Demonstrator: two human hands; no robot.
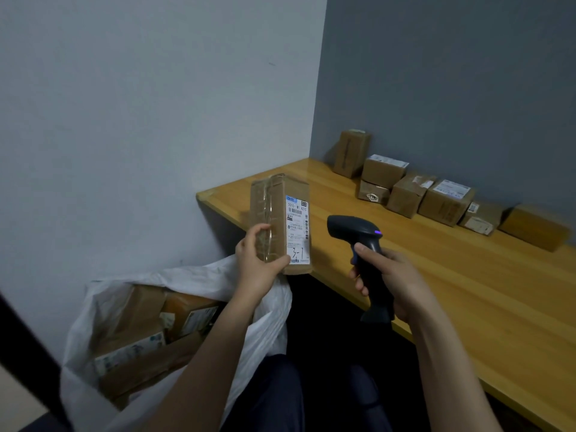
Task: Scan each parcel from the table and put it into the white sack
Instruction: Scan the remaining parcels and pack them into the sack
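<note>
My left hand [258, 260] grips a long brown cardboard parcel [274, 210] upright by its lower end, above the table's left end. Its white shipping label [297, 229], marked "3-1", faces right. My right hand [392, 282] holds a black barcode scanner [358, 241] by the handle, its head pointing left at the label; a small purple light glows on it. The white sack [218, 285] stands open at lower left, below the held parcel, with several brown parcels [140, 338] inside.
A wooden table [452, 291] runs along the grey wall on the right. Several cardboard parcels [442, 198] line its far edge against the wall. A pale wall is on the left. My legs show below, between sack and table.
</note>
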